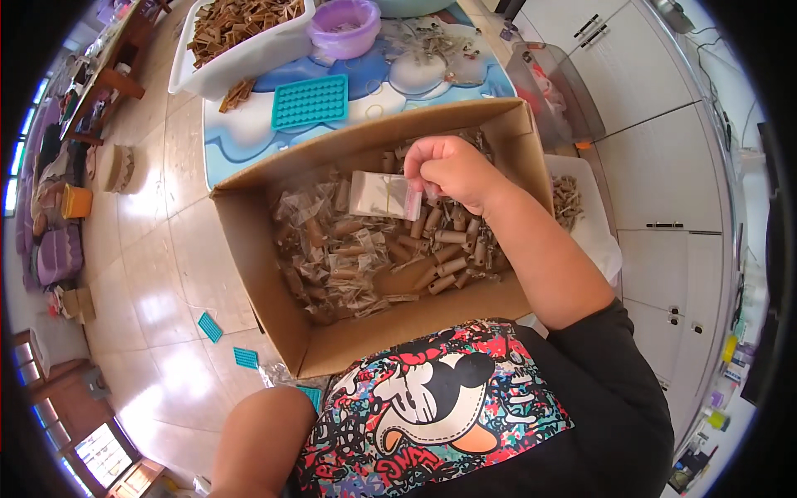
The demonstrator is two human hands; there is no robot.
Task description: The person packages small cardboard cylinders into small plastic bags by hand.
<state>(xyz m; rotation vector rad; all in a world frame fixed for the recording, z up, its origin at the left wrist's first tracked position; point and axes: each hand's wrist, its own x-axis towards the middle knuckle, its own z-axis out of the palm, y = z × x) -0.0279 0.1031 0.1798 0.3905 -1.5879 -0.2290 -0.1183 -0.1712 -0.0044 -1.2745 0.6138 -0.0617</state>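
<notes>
Toward the far edge of an open cardboard box [259, 270], a banded packet of clear bags [368, 196] lies on brown tubes [449, 267], its long axis roughly left to right. The right hand [452, 172] extends from the box's right side, fingers curled together at the packet's right end; whether they pinch it, cannot tell. More room lies toward the near wall. Left hand: out of view.

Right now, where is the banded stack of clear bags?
In the head view, the stack lies inside the cardboard box near brown tubes, just left of the right hand.
</notes>
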